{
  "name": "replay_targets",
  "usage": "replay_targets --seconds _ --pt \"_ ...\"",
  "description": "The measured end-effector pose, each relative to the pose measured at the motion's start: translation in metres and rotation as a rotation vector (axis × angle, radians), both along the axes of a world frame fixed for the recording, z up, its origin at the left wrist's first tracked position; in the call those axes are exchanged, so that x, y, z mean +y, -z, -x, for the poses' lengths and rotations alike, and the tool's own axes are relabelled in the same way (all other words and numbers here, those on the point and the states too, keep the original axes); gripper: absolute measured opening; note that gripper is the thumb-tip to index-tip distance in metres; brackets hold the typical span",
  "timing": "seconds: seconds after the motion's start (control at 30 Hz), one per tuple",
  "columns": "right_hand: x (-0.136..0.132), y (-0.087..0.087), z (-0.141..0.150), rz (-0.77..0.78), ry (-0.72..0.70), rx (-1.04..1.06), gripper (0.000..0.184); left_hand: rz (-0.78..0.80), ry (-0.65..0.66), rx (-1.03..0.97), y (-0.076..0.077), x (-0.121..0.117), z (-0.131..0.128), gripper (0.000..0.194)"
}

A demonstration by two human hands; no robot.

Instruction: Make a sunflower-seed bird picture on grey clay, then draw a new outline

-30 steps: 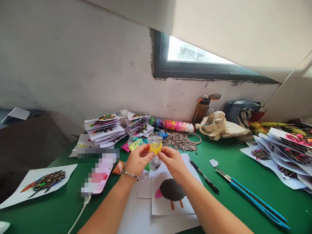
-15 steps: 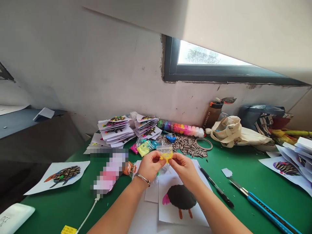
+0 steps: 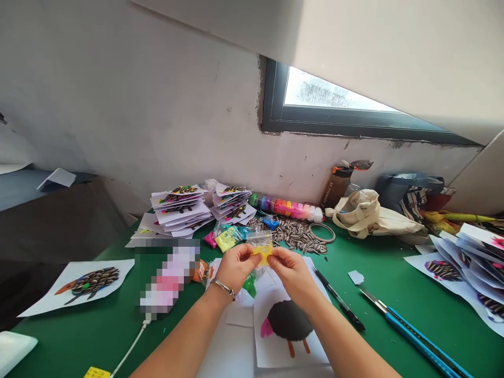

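Observation:
A small clear zip bag of yellow clay (image 3: 261,254) is pinched between both hands over the paper. My left hand (image 3: 238,268), with a bracelet at the wrist, grips its left side between thumb and fingers. On the right side, my right hand (image 3: 290,268) does the same. Below them lies a white sheet with a black oval body, a pink head and two orange legs (image 3: 291,321). A green clay bag (image 3: 249,284) shows just under the hands. Beyond are a lime-yellow clay bag (image 3: 226,239) and an orange clay bag (image 3: 200,271).
Sunflower seeds (image 3: 295,235) lie behind the hands, beside a ring of tape (image 3: 322,232). A black pen (image 3: 339,299) and a blue-handled craft knife (image 3: 413,331) rest at right. Stacked pictures (image 3: 181,211) stand at back left. A cabled phone (image 3: 165,283) and finished bird picture (image 3: 86,284) lie left.
The view has swung left and then slightly back. Both hands keep hold of the yellow clay bag, their fingers shifting a little along it.

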State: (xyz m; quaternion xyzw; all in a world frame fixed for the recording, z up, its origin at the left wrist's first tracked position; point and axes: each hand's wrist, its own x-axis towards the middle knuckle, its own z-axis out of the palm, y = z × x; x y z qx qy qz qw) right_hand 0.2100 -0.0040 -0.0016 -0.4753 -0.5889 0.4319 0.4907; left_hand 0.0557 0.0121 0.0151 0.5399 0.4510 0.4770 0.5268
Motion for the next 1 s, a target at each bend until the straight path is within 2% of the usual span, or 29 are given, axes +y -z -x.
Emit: replay_targets --seconds 0.33,0.6,0.83,1.0 --pt "-0.003 -0.007 0.003 0.039 -0.064 0.153 0.021 -0.013 0.022 0.008 0.001 0.002 -0.001 0.034" --pt "-0.001 -0.011 -0.001 0.108 -0.085 0.249 0.023 0.011 0.105 -0.029 -0.003 -0.001 -0.001 0.037" --pt "0.003 -0.012 -0.015 0.147 -0.133 0.119 0.028 0.007 0.089 -0.025 -0.002 0.001 0.0 0.035" --pt "-0.001 -0.012 -0.008 0.128 -0.117 0.173 0.031 -0.013 0.137 0.024 -0.001 -0.002 -0.001 0.038"
